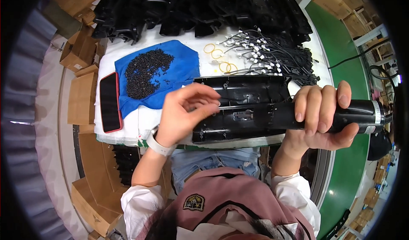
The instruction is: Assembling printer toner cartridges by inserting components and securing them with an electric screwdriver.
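My right hand (321, 116) is wrapped round a black electric screwdriver (360, 117), a thick cylinder with white labels near its corded right end. The tool lies across the right part of a long black plastic housing (208, 127), which hides its tip. Behind that piece, and alongside it, is a second black housing part (255, 84) with small round bosses. At the left end of both parts my left hand (187, 110) is closed, thumb and forefinger nearly together. Whatever those fingertips hold is too small to make out.
A blue cloth (183, 54) carries a heap of small black screws (142, 76). Left of it lies a red-edged phone (110, 103). Yellow rubber bands (217, 53) and black cables with white connectors (272, 52) sit behind the housings. Stacked black plastic parts (200, 10) line the far side.
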Available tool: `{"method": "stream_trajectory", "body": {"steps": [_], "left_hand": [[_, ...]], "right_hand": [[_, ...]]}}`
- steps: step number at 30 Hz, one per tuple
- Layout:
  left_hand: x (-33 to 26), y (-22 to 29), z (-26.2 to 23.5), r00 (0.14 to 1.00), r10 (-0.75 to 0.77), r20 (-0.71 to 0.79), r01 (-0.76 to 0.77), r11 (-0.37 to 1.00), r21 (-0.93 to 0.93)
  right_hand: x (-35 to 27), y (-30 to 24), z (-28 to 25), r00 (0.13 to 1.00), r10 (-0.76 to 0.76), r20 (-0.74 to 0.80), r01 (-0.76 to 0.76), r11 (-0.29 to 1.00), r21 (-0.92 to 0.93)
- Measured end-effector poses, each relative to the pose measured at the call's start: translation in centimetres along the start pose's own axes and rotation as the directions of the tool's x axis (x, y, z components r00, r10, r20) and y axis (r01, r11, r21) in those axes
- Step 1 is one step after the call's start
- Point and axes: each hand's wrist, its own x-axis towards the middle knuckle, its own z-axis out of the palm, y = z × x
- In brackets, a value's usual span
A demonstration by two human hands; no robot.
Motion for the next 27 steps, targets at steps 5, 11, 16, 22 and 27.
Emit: {"method": "stream_trajectory", "body": {"steps": [5,11,16,22,27], "left_hand": [[-0.6,0.4,1.6,0.986,-0.073,0.152,0.092,0.988,-0.12],[-0.7,0.2,1.6,0.983,-0.079,0.164,0.09,0.994,-0.058],[-0.7,-0.2,1.8,0.987,-0.033,0.156,0.03,0.999,0.019],[-0.8,-0.3,1.9,0.988,0.002,0.154,0.004,0.999,-0.037],[-0.8,-0.5,1.5,0.992,-0.039,0.117,0.05,0.994,-0.093]], "right_hand": [[0.0,-0.2,-0.1,0.998,-0.017,-0.053,0.022,0.997,0.08],[-0.3,-0.2,-1.2,0.992,0.04,0.122,-0.051,0.995,0.082],[-0.4,-0.1,-1.2,0.984,0.11,0.138,-0.117,0.992,0.045],[-0.5,0.4,-0.8,0.988,0.122,0.091,-0.13,0.987,0.093],[-0.2,-0.1,-1.2,0.99,0.122,0.075,-0.129,0.987,0.098]]}}
